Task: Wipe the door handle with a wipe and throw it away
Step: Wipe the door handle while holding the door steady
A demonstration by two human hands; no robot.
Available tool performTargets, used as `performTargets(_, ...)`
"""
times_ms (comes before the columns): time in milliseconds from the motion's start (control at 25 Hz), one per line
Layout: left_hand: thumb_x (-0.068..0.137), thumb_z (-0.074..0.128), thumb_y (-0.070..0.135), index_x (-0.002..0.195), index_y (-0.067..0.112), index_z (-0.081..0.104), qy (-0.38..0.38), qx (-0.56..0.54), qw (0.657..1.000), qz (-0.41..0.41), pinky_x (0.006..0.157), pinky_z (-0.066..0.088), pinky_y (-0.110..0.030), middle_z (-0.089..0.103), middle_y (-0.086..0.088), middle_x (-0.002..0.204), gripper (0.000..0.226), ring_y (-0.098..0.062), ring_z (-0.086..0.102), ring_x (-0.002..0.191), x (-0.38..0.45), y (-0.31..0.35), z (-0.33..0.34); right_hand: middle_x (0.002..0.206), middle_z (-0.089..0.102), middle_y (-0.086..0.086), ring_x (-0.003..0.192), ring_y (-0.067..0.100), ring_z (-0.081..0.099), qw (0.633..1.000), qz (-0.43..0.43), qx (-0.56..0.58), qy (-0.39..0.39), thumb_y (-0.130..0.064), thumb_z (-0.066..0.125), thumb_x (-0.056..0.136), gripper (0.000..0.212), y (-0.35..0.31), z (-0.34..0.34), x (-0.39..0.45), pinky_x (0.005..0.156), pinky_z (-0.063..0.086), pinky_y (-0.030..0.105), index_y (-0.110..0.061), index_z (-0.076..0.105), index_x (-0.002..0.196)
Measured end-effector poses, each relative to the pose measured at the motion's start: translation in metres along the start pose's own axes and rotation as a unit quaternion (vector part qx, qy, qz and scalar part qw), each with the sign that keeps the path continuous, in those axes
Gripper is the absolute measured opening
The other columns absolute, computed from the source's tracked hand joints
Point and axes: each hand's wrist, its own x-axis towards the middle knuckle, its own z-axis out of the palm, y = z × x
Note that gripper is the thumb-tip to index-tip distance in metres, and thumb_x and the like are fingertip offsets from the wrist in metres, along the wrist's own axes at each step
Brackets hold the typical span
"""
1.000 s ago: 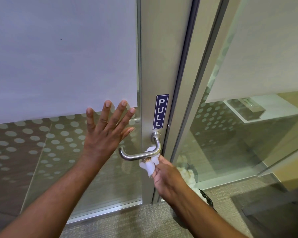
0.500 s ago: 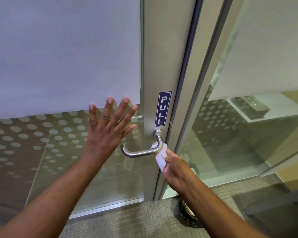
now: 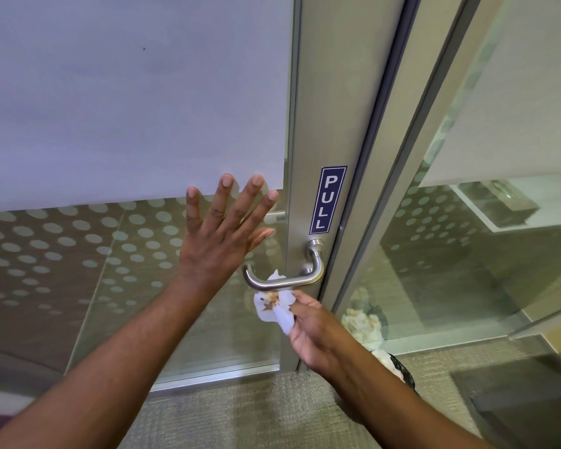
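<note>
Here the handle (image 3: 285,277), a brushed metal lever, juts from the door frame (image 3: 331,124) and runs leftward over the glass, its free end curling back toward the door. The wipe (image 3: 277,307) is pressed up against the underside of the lever's horizontal bar, with 1 small corner poking up behind the bar; it is white, crumpled, and carries a brown smear on the side facing the camera. The right hand (image 3: 308,335) is pinched shut on the wipe from below, thumb and fingers gathered on its lower right edge, just beneath the lever. The left hand (image 3: 221,241) lies flat on the glass (image 3: 127,254) to the left of the lever, all 5 fingers spread apart and holding nothing, fingertips reaching the lower edge of the frosted panel (image 3: 127,92). A blue PULL sign (image 3: 327,199) is stuck upright on the frame just above the lever's base. Down by the right forearm, on the carpet (image 3: 240,416), sits a bin (image 3: 399,367) lined in black with pale crumpled waste inside.
</note>
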Motion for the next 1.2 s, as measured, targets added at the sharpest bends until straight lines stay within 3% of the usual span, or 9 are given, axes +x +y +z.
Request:
performTargets(80, 0.11, 0.041, 0.068, 0.168, 0.031, 0.024, -0.002, 0.003, 1.0, 0.001, 0.128, -0.015, -0.065, -0.023, -0.005, 0.179, 0.071, -0.037, -0.024, 0.163, 0.001, 0.0, 0.0, 0.125, 0.069, 0.03, 0.111, 0.036, 0.067, 1.0, 0.006, 0.006, 0.0, 0.012, 0.042, 0.104, 0.035, 0.0, -0.004, 0.001, 0.102, 0.055, 0.04, 0.013, 0.059, 0.134)
performTargets(240, 0.11, 0.04, 0.069, 0.171, 0.03, 0.016, -0.001, 0.005, 1.0, 0.0, 0.127, -0.015, -0.065, -0.023, -0.005, 0.179, 0.076, -0.037, -0.025, 0.163, -0.001, 0.001, 0.002, 0.109, 0.078, 0.023, 0.095, 0.028, 0.079, 0.998, 0.008, -0.03, -0.049, 0.016, 0.044, 0.1, 0.033, 0.004, 0.01, 0.008, 0.078, 0.067, 0.038, 0.011, 0.065, 0.126)
performTargets(360, 0.11, 0.039, 0.069, 0.171, 0.029, 0.007, -0.004, 0.001, 1.0, 0.001, 0.127, -0.016, -0.065, -0.024, -0.005, 0.179, 0.079, -0.037, -0.026, 0.163, 0.0, 0.0, 0.0, 0.135, 0.067, 0.028, 0.128, 0.035, 0.065, 0.997, -0.012, -0.009, -0.07, 0.009, 0.055, 0.099, 0.036, 0.007, 0.027, 0.024, 0.108, 0.055, 0.044, 0.012, 0.06, 0.135)
performTargets(440, 0.111, 0.038, 0.069, 0.171, 0.029, 0.004, -0.006, 0.0, 1.0, 0.002, 0.127, -0.016, -0.065, -0.024, -0.005, 0.179, 0.08, -0.037, -0.026, 0.162, 0.001, 0.0, 0.0, 0.141, 0.062, 0.03, 0.138, 0.037, 0.057, 0.997, -0.012, 0.025, -0.073, 0.005, 0.059, 0.099, 0.036, 0.009, 0.029, 0.033, 0.12, 0.042, 0.045, 0.013, 0.06, 0.134)
performTargets(600, 0.111, 0.039, 0.068, 0.171, 0.029, 0.005, -0.001, 0.004, 1.0, 0.002, 0.128, -0.014, -0.066, -0.022, -0.005, 0.179, 0.08, -0.037, -0.024, 0.163, -0.001, 0.001, 0.002, 0.129, 0.07, 0.028, 0.115, 0.035, 0.072, 0.997, -0.003, -0.013, -0.075, 0.014, 0.055, 0.098, 0.029, 0.017, 0.01, 0.035, 0.112, 0.049, 0.049, 0.009, 0.071, 0.121)
performTargets(760, 0.11, 0.04, 0.069, 0.171, 0.029, 0.005, 0.0, -0.001, 1.0, 0.004, 0.128, -0.015, -0.066, -0.021, -0.005, 0.18, 0.081, -0.036, -0.023, 0.164, -0.002, 0.0, 0.004, 0.112, 0.079, 0.024, 0.094, 0.026, 0.079, 0.997, 0.005, 0.029, -0.066, 0.012, 0.059, 0.096, 0.023, 0.021, 0.02, 0.038, 0.089, 0.065, 0.039, 0.005, 0.077, 0.109)
performTargets(960, 0.11, 0.041, 0.068, 0.171, 0.03, 0.007, -0.001, -0.008, 1.0, 0.001, 0.128, -0.016, -0.065, -0.019, -0.004, 0.18, 0.079, -0.035, -0.022, 0.164, -0.003, 0.0, 0.006, 0.12, 0.078, 0.014, 0.105, 0.018, 0.076, 0.987, -0.004, 0.094, -0.134, -0.016, 0.066, 0.092, 0.033, 0.017, 0.043, 0.045, 0.089, 0.063, 0.026, 0.0, 0.073, 0.121)
performTargets(1080, 0.111, 0.04, 0.067, 0.171, 0.03, 0.007, -0.011, -0.009, 1.0, 0.002, 0.128, -0.017, -0.065, -0.022, -0.004, 0.18, 0.078, -0.035, -0.024, 0.163, -0.002, 0.0, 0.003, 0.122, 0.074, 0.014, 0.109, 0.02, 0.073, 0.984, 0.008, 0.112, -0.141, -0.012, 0.062, 0.098, 0.035, 0.02, 0.039, 0.047, 0.095, 0.061, 0.028, 0.004, 0.067, 0.13)
performTargets(1200, 0.112, 0.039, 0.067, 0.171, 0.031, 0.005, -0.024, 0.002, 1.0, 0.003, 0.128, -0.018, -0.064, -0.023, -0.003, 0.179, 0.078, -0.035, -0.026, 0.163, 0.0, 0.0, 0.001, 0.121, 0.072, 0.017, 0.11, 0.023, 0.069, 0.986, 0.009, 0.116, -0.123, -0.007, 0.07, 0.089, 0.046, 0.022, 0.034, 0.045, 0.103, 0.057, 0.031, 0.007, 0.063, 0.133)
